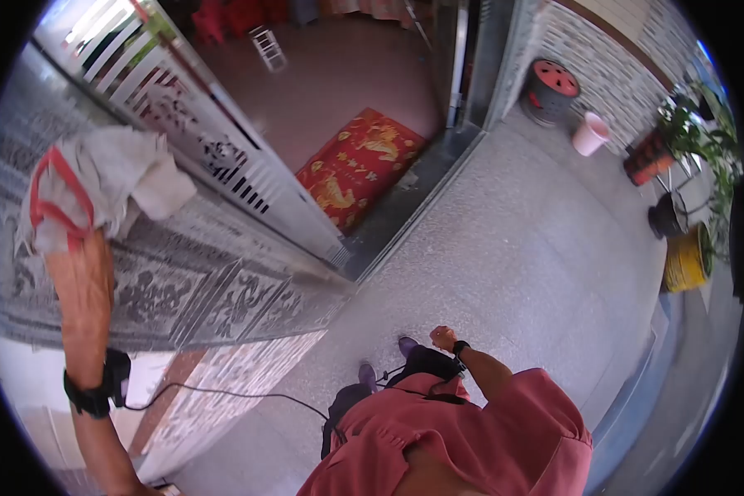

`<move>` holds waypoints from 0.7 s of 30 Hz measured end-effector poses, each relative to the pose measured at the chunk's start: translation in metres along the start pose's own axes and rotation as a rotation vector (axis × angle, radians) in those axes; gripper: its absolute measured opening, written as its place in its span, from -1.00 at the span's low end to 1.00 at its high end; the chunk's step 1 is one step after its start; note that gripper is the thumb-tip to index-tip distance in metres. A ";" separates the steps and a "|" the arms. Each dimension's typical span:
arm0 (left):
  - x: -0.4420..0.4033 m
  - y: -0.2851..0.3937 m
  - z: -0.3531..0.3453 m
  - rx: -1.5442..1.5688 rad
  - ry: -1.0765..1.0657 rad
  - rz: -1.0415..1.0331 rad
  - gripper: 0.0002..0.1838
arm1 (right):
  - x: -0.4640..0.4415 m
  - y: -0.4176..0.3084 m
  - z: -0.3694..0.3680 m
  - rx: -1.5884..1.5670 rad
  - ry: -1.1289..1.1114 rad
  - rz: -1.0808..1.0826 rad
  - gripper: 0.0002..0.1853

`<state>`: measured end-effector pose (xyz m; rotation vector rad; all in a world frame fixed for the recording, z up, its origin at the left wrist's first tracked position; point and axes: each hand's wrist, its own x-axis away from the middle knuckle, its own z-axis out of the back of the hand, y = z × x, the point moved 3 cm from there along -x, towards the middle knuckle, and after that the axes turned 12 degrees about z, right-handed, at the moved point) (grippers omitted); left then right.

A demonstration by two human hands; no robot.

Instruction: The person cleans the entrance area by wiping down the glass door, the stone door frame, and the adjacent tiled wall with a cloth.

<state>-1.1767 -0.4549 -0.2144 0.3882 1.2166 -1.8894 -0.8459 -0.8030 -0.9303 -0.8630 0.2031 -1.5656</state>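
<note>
At the left, my left hand (81, 252) presses a grey-white cloth (116, 178) with a red band against a patterned metal door panel (190, 285). The cloth covers most of that hand, so its fingers are hidden. Low in the middle, my right hand (443, 336) hangs near my body with its fingers curled in and nothing visible in it. Both wrists carry black straps, and a dark cable runs from the left one towards my waist.
A slatted door leaf (215, 140) stands beside the doorway. Inside lies a red and gold mat (364, 169). Along the tiled wall are a dark bin with a red lid (551, 89), a pink bucket (590, 135), potted plants and a yellow bucket (686, 258).
</note>
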 end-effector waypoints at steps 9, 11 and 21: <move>0.081 0.114 -0.032 0.121 -0.067 -0.108 -0.62 | 0.077 0.006 0.023 0.272 -0.171 -0.036 -0.80; 0.087 0.140 -0.031 0.302 -0.132 -0.126 -0.64 | 0.079 0.012 0.023 0.238 -0.135 -0.057 -0.80; 0.187 0.234 -0.046 1.063 -0.933 -0.075 -0.64 | 0.087 -0.023 0.035 -0.434 0.365 -0.261 -0.71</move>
